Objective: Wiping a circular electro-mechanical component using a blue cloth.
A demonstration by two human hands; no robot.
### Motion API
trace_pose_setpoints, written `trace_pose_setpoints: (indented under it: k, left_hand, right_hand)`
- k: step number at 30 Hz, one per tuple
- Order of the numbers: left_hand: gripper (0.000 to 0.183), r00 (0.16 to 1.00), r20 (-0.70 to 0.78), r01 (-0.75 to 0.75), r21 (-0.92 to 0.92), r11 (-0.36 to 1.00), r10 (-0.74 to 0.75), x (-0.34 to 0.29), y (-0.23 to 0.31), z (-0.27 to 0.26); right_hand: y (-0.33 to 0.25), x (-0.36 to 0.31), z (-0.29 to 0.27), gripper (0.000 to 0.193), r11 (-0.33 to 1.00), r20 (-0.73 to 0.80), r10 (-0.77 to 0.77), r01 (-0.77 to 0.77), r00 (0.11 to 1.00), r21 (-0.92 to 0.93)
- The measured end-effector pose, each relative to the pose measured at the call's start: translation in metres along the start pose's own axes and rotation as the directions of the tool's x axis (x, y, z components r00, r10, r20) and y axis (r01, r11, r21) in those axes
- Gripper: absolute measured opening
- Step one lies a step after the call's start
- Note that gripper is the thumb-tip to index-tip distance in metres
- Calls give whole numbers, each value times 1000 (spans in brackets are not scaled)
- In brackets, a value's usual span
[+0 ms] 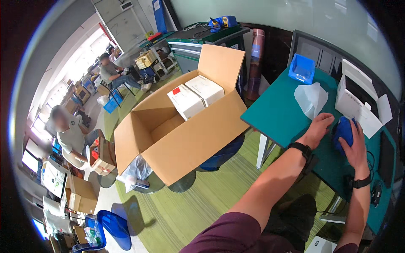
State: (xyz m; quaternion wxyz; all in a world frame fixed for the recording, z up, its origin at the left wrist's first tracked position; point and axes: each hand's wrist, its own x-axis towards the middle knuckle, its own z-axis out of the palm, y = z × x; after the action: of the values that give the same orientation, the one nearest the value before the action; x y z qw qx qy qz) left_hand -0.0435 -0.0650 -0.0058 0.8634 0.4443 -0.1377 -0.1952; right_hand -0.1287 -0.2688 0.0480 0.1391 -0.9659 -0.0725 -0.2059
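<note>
At the right, over the green table, my right hand is wrapped round a dark blue rounded object; its kind is not clear. My left hand is just left of it, fingers curled together and pointing toward the blue object. Whatever the left fingers hold, if anything, is hidden. A crumpled white plastic bag lies just beyond my left hand. Behind the blue object, a white carton stands with its flaps up and a dark inside.
A blue bin sits at the table's far edge. Left of the table, a large open cardboard box holds white cartons. A black keyboard-like slab and cables lie at the right. Two people sit farther left.
</note>
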Motion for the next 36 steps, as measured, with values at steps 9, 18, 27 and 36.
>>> trace_pose_setpoints:
  k: [9, 18, 27, 36]
  left_hand:
    - [36, 1000, -10, 21, -18, 1000, -21, -1, 3, 4]
    - [38, 1000, 14, 15, -63, 998, -14, 2, 2, -1]
    - [40, 1000, 22, 23, -32, 999, -23, 3, -1, -2]
    - [43, 999, 9, 41, 4, 999, -41, 2, -1, -1]
  right_hand:
    - [-26, 44, -16, 80, 996, 194, -78, 84, 978, -24]
    - [-20, 81, -18, 53, 978, 372, 7, -84, 928, 192]
    - [49, 91, 19, 63, 814, 288, 137, -273, 948, 512]
    - [121, 66, 45, 48, 911, 128, 193, -226, 973, 344]
